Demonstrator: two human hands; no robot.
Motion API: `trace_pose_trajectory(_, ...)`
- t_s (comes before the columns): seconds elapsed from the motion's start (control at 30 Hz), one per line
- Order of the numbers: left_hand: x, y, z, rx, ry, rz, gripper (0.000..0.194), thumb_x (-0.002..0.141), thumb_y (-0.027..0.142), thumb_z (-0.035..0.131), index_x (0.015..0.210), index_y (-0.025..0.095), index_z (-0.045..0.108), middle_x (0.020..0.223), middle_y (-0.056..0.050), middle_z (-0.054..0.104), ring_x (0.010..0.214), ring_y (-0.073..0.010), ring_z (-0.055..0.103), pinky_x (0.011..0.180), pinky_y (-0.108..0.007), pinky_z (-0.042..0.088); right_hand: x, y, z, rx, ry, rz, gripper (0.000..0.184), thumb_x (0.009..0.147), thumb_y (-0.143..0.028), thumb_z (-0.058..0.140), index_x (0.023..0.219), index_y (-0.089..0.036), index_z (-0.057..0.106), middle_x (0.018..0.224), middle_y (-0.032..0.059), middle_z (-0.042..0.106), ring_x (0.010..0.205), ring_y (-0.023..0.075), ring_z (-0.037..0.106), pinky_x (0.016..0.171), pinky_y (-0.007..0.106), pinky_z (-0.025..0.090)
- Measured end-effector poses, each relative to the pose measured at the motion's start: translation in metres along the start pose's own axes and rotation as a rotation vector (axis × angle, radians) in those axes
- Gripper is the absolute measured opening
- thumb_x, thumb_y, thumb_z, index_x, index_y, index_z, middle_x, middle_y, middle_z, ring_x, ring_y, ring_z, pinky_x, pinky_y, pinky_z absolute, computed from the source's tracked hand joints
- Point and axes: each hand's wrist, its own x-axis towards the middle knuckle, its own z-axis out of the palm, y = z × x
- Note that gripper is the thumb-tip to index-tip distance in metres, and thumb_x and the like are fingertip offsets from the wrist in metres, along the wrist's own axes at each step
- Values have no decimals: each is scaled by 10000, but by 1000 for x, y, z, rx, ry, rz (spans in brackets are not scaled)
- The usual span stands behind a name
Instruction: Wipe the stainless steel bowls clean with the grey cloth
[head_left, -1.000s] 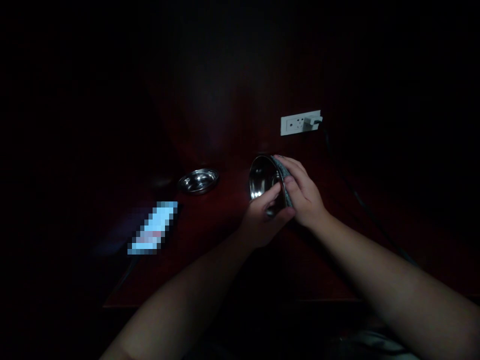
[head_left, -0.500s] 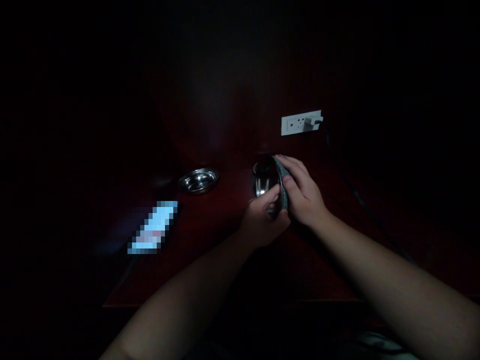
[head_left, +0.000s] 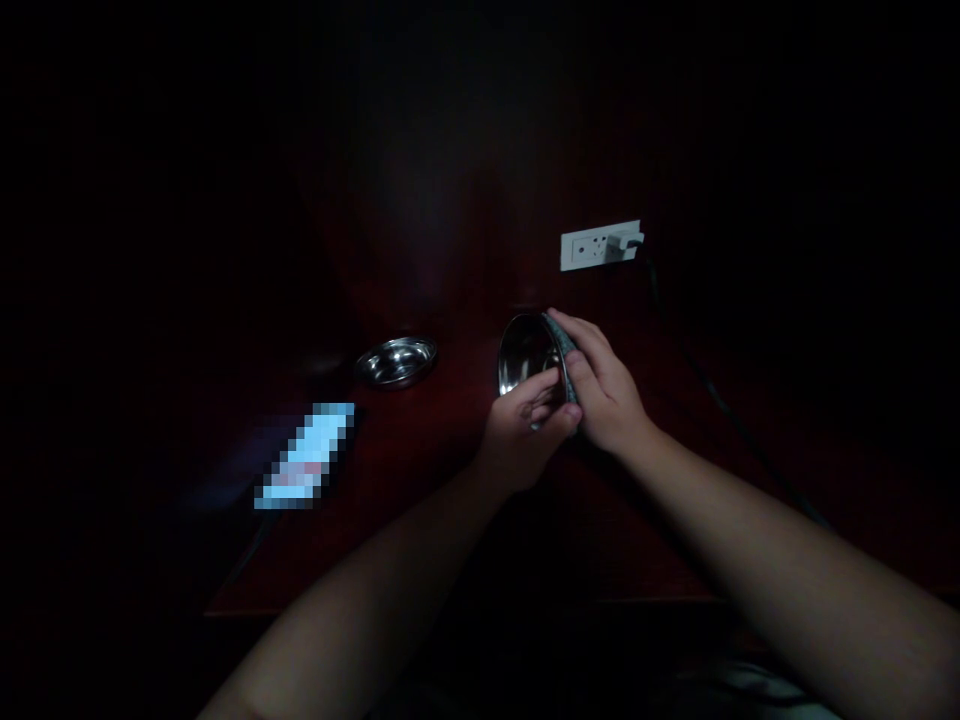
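Note:
A shiny metal bowl [head_left: 517,350] is tipped on its side above the dark red table, its opening turned toward me and to the left. My left hand [head_left: 525,435] grips its lower right rim, fingers inside and thumb outside. Against the bowl's right side lies a grey-green, speckled cloth [head_left: 564,345]. My right hand [head_left: 607,390] is closed over that cloth and presses it to the rim; its fingers hide much of it. Left of the bowl, a shallow metal dish [head_left: 397,362] rests on the table.
A lit phone [head_left: 307,455], its screen blurred out, lies on the table [head_left: 420,450] at left. On the back wall is a white socket panel [head_left: 589,247] with a plug in it. A dark cable [head_left: 720,395] runs down to the right. Surroundings are very dark.
The bowl has turned so that more of its opening and inside shows. Both hands have stayed nearly in place, with my left thumb closer to the right hand.

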Motion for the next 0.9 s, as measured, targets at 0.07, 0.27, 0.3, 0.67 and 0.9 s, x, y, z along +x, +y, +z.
trace_pose_trajectory(0.07,0,0,1,-9,-1,-2,490,775,302,653,1230,153,550,1180,-123,634,1080,-246,600,921,-358,478,0,0,0,1,3,-8,422,944,-378,348,1343,-273,436,1358,68,482,1264,221,430,1079,464,320)
trace_pose_trajectory(0.27,-1,0,0,-20,8,-65,550,755,331,675,1259,156,541,1166,-124,642,1083,-259,599,947,-380,461,0,0,-2,13,-19,-11,402,946,-382,343,1307,-275,484,1325,62,512,1247,218,448,1077,453,329)
trace_pose_trajectory(0.3,-1,-1,-1,-16,12,-72,558,755,334,675,1264,152,537,1160,-126,644,1076,-259,602,941,-379,464,0,1,-2,10,-21,-8,401,946,-385,342,1305,-277,485,1324,61,513,1246,219,449,1075,456,330)
trace_pose_trajectory(0.67,-1,-2,-2,19,11,-58,540,757,352,669,1245,150,557,995,-88,678,889,-193,632,839,-330,497,1,-1,-1,-9,-15,3,389,942,-375,345,1278,-262,505,1289,73,528,1217,227,472,1054,458,355)
trace_pose_trajectory(0.9,-1,-3,-2,19,10,-81,540,758,344,666,1247,144,554,1007,-101,674,878,-190,632,820,-334,504,1,-1,-1,-14,-18,7,389,942,-386,338,1276,-275,503,1296,64,526,1222,233,467,1056,469,349)
